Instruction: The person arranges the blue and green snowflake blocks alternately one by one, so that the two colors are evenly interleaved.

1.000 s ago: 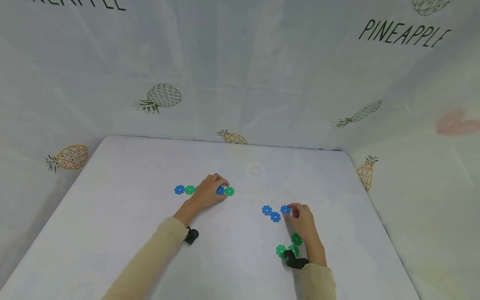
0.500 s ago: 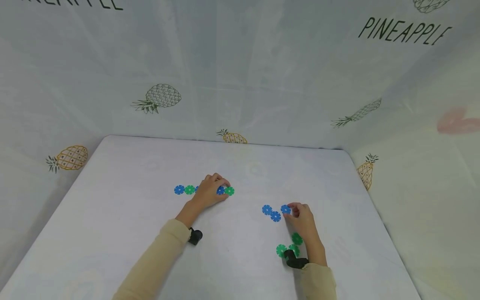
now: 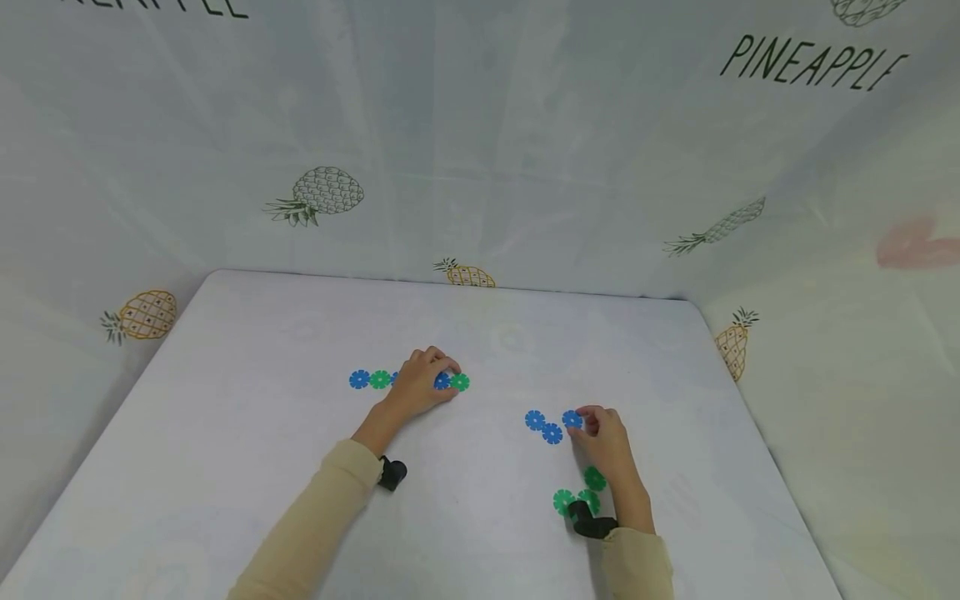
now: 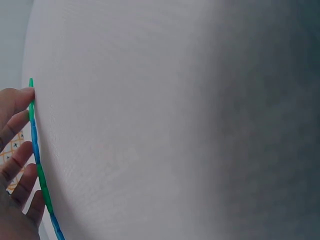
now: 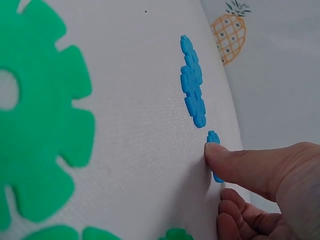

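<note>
On the desk [image 3: 480, 533], I have my right hand [image 3: 606, 442] pinching a blue flower-shaped plastic disc [image 3: 572, 419], right and nearside of the sideways blue-and-green disc row [image 3: 380, 380] my left hand [image 3: 413, 386] pinches at its right end.

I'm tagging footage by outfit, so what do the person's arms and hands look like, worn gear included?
The left sleeve and right sleeve are plain beige. The left wrist device and right wrist device are small and black, with no cable visible. The left hand and right hand wear no gloves.
</note>
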{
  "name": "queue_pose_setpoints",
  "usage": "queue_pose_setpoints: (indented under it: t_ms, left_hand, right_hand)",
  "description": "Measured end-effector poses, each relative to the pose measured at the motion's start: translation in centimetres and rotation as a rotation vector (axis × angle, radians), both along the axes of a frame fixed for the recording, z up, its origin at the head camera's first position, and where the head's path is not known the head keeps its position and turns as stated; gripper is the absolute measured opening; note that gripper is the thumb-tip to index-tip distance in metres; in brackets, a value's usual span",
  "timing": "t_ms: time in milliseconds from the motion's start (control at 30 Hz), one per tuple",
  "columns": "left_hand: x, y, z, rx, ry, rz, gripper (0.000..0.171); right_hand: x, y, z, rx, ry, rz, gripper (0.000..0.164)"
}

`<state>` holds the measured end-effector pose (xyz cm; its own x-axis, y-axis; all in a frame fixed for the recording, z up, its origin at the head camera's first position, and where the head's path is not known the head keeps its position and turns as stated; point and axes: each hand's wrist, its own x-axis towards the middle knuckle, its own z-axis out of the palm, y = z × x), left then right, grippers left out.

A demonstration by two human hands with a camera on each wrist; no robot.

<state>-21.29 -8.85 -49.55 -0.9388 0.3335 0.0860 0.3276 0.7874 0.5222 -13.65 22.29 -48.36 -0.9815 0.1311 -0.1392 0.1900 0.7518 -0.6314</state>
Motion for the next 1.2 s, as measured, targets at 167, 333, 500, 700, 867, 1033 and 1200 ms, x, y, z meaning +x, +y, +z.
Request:
queue_pose_setpoints:
  t_ms: [167, 333, 500, 700, 867, 1033, 1200]
  left_hand:
    - [0.0, 0.1, 0.0, 0.007, 0.004, 0.001, 0.029]
    - [0.0, 0.0, -0.1, 0.004, -0.008, 0.006, 0.029]
    - [-0.1, 0.0, 0.0, 0.001, -0.014, 0.009, 0.029]
    - [0.0, 0.1, 0.2, 0.001, -0.006, 0.008, 0.028]
    - [0.1, 0.3, 0.6, 0.016, -0.004, 0.017, 0.027]
    - [0.2, 0.3, 0.7, 0.013, -0.012, 0.024, 0.027]
    - [0.3, 0.2, 0.6, 0.023, -0.014, 0.018, 0.026]
  right_hand:
    - [0.2, -0.1, 0.3, 0.009, 0.054, 0.020, 0.031]
    - [0.1, -0.2, 0.4, 0.010, 0.100, 0.040, 0.030]
    - [-0.1, -0.4, 0.3, -0.001, 0.053, 0.035, 0.031]
    - [0.0, -0.4, 0.9, -0.004, 0.036, 0.049, 0.029]
    - [-0.2, -0.3, 1.4, -0.013, 0.054, 0.047, 0.026]
    - [-0.8, -0.7, 1.9, -0.037, 0.090, 0.052, 0.026]
    - [-1.3, -1.5, 2.4, -0.088, 0.118, 0.070, 0.025]
